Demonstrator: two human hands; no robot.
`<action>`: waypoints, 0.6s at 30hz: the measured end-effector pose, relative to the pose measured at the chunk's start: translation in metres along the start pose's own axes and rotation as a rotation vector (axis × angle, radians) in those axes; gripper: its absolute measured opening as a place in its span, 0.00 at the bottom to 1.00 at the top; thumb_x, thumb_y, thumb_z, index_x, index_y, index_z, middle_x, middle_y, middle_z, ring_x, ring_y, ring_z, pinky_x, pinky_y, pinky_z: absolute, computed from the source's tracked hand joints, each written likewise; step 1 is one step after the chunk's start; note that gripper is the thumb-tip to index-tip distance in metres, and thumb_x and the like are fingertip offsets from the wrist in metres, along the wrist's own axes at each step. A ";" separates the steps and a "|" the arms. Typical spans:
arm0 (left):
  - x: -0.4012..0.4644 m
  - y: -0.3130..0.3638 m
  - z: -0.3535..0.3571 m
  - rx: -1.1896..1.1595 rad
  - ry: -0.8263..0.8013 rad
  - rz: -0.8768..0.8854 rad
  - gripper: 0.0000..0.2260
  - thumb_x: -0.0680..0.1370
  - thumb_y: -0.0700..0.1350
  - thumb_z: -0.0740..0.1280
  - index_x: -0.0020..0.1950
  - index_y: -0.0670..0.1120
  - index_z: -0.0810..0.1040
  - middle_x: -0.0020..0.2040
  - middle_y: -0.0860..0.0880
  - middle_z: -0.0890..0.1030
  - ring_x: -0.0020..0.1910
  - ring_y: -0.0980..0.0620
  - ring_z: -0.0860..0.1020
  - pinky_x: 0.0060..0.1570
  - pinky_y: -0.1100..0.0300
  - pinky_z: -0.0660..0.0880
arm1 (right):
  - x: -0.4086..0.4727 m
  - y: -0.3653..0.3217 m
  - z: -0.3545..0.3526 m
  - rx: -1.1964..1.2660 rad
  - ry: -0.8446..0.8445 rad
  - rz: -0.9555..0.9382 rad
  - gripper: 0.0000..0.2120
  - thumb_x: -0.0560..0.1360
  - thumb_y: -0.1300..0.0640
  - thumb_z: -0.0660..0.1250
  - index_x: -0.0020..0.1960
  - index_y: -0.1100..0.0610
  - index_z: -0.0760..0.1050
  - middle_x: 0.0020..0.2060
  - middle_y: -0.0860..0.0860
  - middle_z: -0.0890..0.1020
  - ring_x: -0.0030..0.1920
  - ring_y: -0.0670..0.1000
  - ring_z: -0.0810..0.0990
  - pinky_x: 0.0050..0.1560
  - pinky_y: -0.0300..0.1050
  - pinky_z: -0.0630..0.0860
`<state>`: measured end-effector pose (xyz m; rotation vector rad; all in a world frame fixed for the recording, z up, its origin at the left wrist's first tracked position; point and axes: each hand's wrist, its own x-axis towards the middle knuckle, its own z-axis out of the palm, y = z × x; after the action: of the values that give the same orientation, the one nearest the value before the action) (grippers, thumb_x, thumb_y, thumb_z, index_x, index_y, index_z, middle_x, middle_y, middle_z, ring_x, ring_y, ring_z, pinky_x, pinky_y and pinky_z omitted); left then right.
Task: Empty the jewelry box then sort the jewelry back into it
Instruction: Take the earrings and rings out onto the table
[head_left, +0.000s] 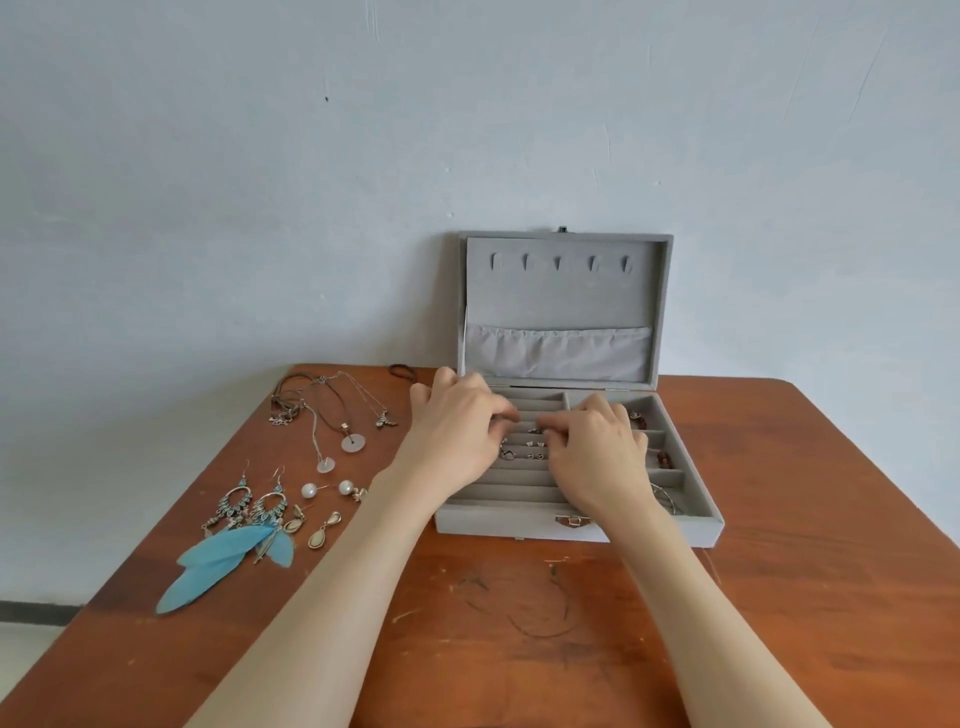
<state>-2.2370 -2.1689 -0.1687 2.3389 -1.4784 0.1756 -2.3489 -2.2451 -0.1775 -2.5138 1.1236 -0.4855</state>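
The grey velvet jewelry box (576, 525) stands open at centre right of the frame on the scuffed brown wooden table (779, 597); both hands work over its ring-roll slots (519, 486), where small silver rings (524, 454) sit. The left hand (457, 431) has curled fingers, the tips blurred, so whether it pinches anything I cannot tell; the right hand (597, 457) curls down too, its fingertips hidden. The blue feather earrings (234, 551), pearl studs (327, 489) and cord necklaces (332, 415) lie at left. Judged as ring handling: pinch one ring at a time, lift straight from the slot, and steady the box.
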 end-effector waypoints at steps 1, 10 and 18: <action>0.003 0.004 0.001 -0.001 -0.009 0.010 0.10 0.80 0.49 0.60 0.57 0.57 0.78 0.57 0.53 0.74 0.58 0.48 0.64 0.52 0.53 0.57 | 0.000 0.000 0.000 0.000 -0.001 -0.003 0.15 0.79 0.56 0.56 0.62 0.46 0.75 0.58 0.52 0.71 0.63 0.55 0.65 0.62 0.53 0.62; 0.004 0.011 0.013 -0.076 -0.007 -0.048 0.08 0.78 0.50 0.62 0.54 0.54 0.79 0.54 0.53 0.76 0.61 0.50 0.65 0.51 0.55 0.57 | 0.001 0.000 -0.001 0.089 -0.012 0.040 0.12 0.78 0.56 0.58 0.58 0.50 0.77 0.58 0.53 0.72 0.64 0.55 0.66 0.60 0.52 0.63; 0.005 0.010 0.016 -0.137 0.020 -0.067 0.05 0.77 0.51 0.64 0.49 0.52 0.77 0.49 0.55 0.76 0.57 0.51 0.67 0.49 0.56 0.57 | 0.000 0.000 0.000 0.143 0.018 0.081 0.08 0.77 0.56 0.61 0.52 0.54 0.77 0.55 0.53 0.73 0.61 0.55 0.68 0.58 0.52 0.64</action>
<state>-2.2451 -2.1828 -0.1797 2.2663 -1.3563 0.0769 -2.3483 -2.2452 -0.1773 -2.3365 1.1505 -0.5469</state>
